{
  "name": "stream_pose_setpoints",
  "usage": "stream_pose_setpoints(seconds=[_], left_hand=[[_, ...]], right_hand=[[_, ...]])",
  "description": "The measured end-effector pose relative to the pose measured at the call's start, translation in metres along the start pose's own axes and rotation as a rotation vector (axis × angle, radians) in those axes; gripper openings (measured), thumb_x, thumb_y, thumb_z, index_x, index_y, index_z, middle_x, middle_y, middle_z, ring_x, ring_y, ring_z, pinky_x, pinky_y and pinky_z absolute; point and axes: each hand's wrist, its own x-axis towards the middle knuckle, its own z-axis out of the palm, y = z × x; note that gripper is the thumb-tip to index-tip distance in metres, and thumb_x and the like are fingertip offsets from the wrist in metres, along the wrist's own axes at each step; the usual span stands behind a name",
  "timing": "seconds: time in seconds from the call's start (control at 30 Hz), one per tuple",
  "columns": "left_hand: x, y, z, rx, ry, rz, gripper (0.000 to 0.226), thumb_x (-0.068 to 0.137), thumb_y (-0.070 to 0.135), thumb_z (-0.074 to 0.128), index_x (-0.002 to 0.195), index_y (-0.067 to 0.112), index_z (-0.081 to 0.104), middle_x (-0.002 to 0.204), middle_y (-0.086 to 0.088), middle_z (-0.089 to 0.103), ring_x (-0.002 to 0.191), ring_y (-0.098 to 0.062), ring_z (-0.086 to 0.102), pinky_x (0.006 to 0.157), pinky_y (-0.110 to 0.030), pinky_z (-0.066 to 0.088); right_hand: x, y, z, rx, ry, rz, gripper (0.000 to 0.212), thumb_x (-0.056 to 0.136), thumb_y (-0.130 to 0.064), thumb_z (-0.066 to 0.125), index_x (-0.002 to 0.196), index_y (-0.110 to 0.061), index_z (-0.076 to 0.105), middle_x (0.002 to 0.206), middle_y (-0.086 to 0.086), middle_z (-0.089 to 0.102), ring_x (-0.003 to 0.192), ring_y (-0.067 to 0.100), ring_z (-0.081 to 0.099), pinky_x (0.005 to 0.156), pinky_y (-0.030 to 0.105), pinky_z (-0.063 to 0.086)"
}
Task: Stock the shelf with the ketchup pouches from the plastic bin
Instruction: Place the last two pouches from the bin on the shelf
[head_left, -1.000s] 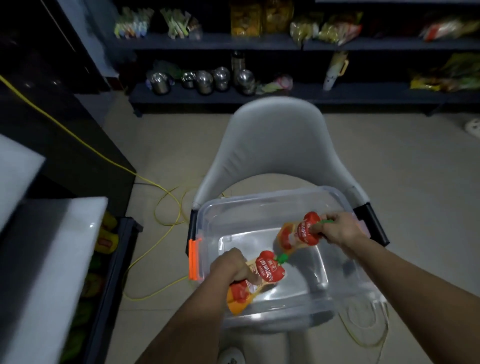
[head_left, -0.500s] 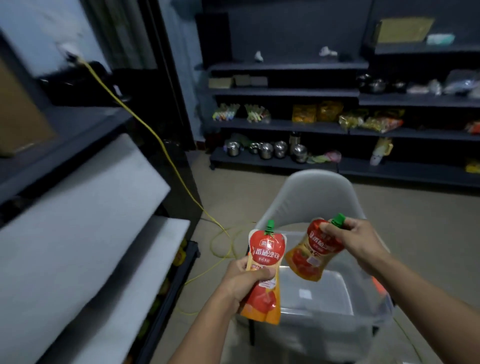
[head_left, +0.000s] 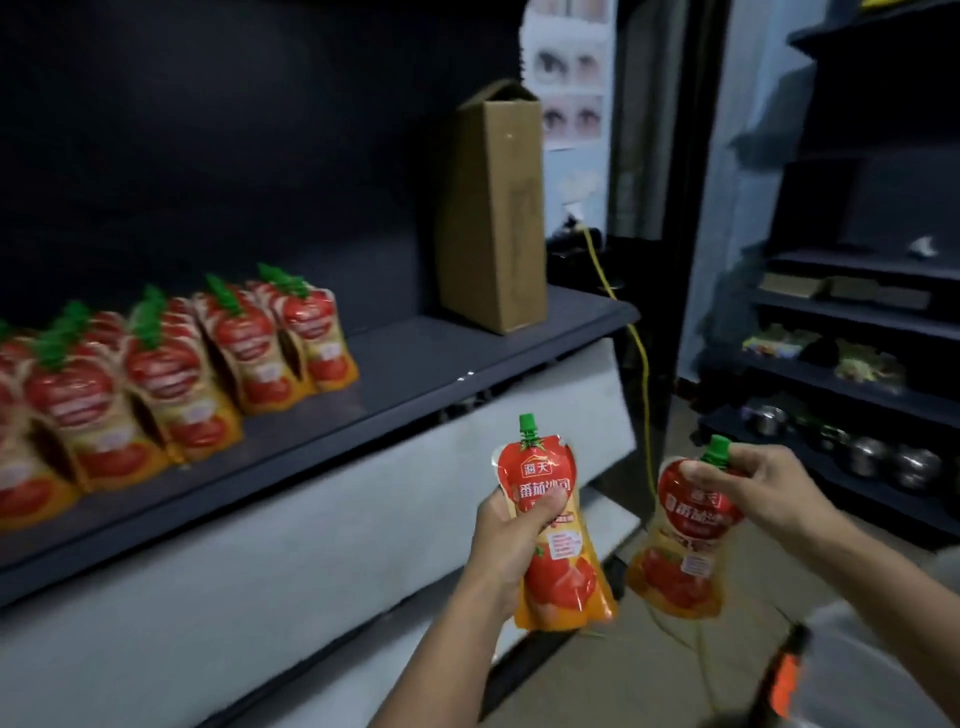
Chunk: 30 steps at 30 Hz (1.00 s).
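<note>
Facing the shelf (head_left: 415, 364) up-left of you, your left grip (head_left: 511, 540) clenches the left pouch (head_left: 561, 577) upright and nearer its bare stretch, while your right grip (head_left: 763, 488) pinches the right pouch (head_left: 683, 545) near its cap.

L hand (head_left: 511, 540) grips a ketchup pouch (head_left: 540, 467) round its middle, upright, green cap up, label facing the camera. R hand (head_left: 769, 493) pinches a 2nd pouch (head_left: 685, 551) at the top by its cap; it hangs tilted, just beside the 1st. Both sit in front of the dark shelf (head_left: 415, 364), below its edge. On it, left: rows of pouches (head_left: 171, 374) standing, blurred. Further right, a tall cardboard box (head_left: 493, 208), well apart from them. Yellow cable (head_left: 641, 353) drops past the shelf end. Bottom right: bin (head_left: 857, 675) w/ orange latch (head_left: 784, 680), blurred. Far right: metal pots (head_left: 883, 462).
</note>
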Motion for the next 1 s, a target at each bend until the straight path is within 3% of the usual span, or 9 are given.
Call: stream_pose_setpoints(seconds=[0.1,0.2,0.3,0.4,0.5,0.63,0.73,0.87,1.0], left_hand=[[0.007,0.035,-0.043,0.009,0.131,0.140,0.020,0.081,0.015,0.077,0.097,0.010,0.068,0.086,-0.011,0.075,0.082,-0.030,0.071,0.080,-0.046,0.059],[0.015,0.072,-0.084,0.042,0.248,0.246,0.017,0.085,0.023,0.074,0.094,0.009,0.070,0.082,-0.010,0.075,0.077,-0.026,0.072,0.073,-0.038,0.059],[0.028,0.106,-0.124,0.079,0.334,0.324,0.023,0.088,0.031,0.069,0.094,0.009,0.071,0.081,-0.007,0.076,0.074,-0.022,0.073,0.067,-0.034,0.059],[0.047,0.132,-0.159,0.111,0.392,0.395,0.024,0.088,0.032,0.069,0.101,0.011,0.070,0.089,-0.006,0.077,0.082,-0.021,0.074,0.073,-0.036,0.060],[0.072,0.160,-0.192,0.143,0.450,0.460,0.029,0.088,0.029,0.069,0.111,0.011,0.068,0.100,-0.004,0.076,0.091,-0.018,0.073,0.078,-0.033,0.060],[0.099,0.188,-0.225,0.203,0.454,0.493,0.026,0.088,0.027,0.070,0.107,0.010,0.069,0.097,-0.001,0.075,0.084,-0.011,0.073,0.065,-0.018,0.057],[0.114,0.200,-0.242,0.272,0.435,0.479,0.019,0.087,0.025,0.071,0.103,0.014,0.070,0.094,0.003,0.075,0.086,-0.011,0.072,0.066,-0.017,0.056],[0.127,0.212,-0.262,0.543,0.417,0.433,0.028,0.085,0.028,0.074,0.110,0.018,0.069,0.106,0.003,0.073,0.098,-0.013,0.070,0.086,-0.034,0.058],[0.129,0.240,-0.268,1.039,0.481,0.383,0.041,0.076,0.036,0.080,0.112,0.021,0.069,0.112,0.004,0.071,0.101,-0.016,0.067,0.088,-0.042,0.057]], right_hand=[[0.028,-0.035,0.049,-0.010,-0.135,-0.098,0.018,0.080,-0.018,0.073,0.087,-0.002,0.072,0.076,0.008,0.075,0.068,0.017,0.072,0.057,0.024,0.053],[0.056,-0.074,0.102,-0.042,-0.251,-0.186,0.016,0.082,-0.016,0.072,0.082,0.000,0.070,0.072,0.004,0.073,0.059,0.007,0.068,0.051,0.015,0.050],[0.084,-0.111,0.152,-0.034,-0.352,-0.271,0.016,0.082,-0.016,0.072,0.079,-0.001,0.069,0.071,0.003,0.072,0.059,0.003,0.067,0.052,0.014,0.050],[0.109,-0.144,0.194,-0.019,-0.421,-0.338,0.014,0.082,-0.019,0.073,0.073,-0.008,0.068,0.067,-0.002,0.072,0.064,0.007,0.068,0.058,0.023,0.051],[0.135,-0.177,0.239,0.005,-0.468,-0.419,0.013,0.083,-0.018,0.071,0.071,-0.016,0.068,0.064,-0.007,0.072,0.063,0.004,0.068,0.056,0.019,0.050],[0.165,-0.206,0.288,0.049,-0.527,-0.463,0.010,0.084,-0.016,0.070,0.075,-0.014,0.068,0.065,-0.009,0.073,0.064,0.003,0.070,0.054,0.015,0.051],[0.186,-0.210,0.317,0.050,-0.573,-0.445,0.009,0.084,-0.017,0.070,0.075,-0.018,0.068,0.069,-0.008,0.074,0.068,0.005,0.071,0.059,0.020,0.053],[0.205,-0.201,0.345,0.007,-0.647,-0.391,0.004,0.084,-0.018,0.070,0.088,-0.019,0.070,0.083,-0.005,0.075,0.076,0.007,0.072,0.067,0.023,0.055],[0.222,-0.199,0.351,-0.151,-0.668,-0.405,0.020,0.078,-0.018,0.076,0.097,-0.018,0.069,0.094,-0.002,0.074,0.088,0.013,0.070,0.077,0.032,0.055]])
